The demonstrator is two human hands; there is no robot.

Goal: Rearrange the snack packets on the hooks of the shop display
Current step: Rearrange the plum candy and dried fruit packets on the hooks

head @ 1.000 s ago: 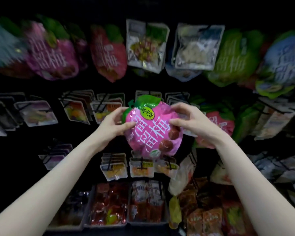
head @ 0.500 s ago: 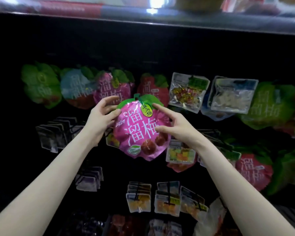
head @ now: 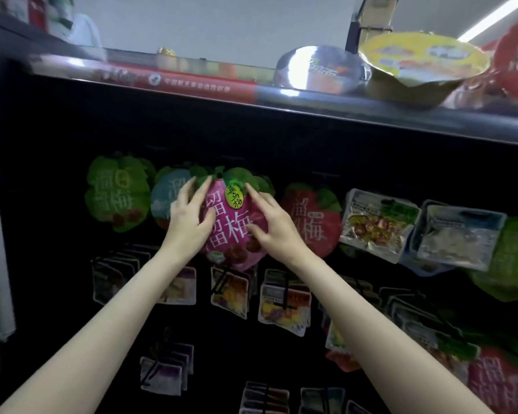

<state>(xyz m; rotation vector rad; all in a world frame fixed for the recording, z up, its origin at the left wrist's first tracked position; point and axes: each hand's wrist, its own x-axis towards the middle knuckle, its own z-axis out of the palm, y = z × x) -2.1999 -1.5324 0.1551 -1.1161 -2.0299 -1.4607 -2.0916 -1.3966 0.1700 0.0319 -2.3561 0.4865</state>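
A pink plum-shaped snack packet (head: 232, 228) with green leaves on top is up in the top row of hooks on the black display. Its hang hole sits at the top, between a blue packet (head: 169, 192) and a red packet (head: 311, 222). My left hand (head: 189, 218) holds its left edge, thumb on the front and fingers reaching up beside it. My right hand (head: 271, 224) holds the right edge, index finger stretched up to the leaf and thumb pressed on the front. The hook itself is hidden behind the packet.
A green packet (head: 117, 192) hangs at the left end of the row; clear bags (head: 377, 225) and more green packets hang to the right. Small packets (head: 284, 303) fill the lower hooks. Instant-noodle bowls (head: 419, 67) stand on the shelf edge (head: 371, 112) above.
Both hands have lifted the pink packet from the middle rows up to the top row, between the blue and red packets. My view has tilted upward, showing the upper shelf.
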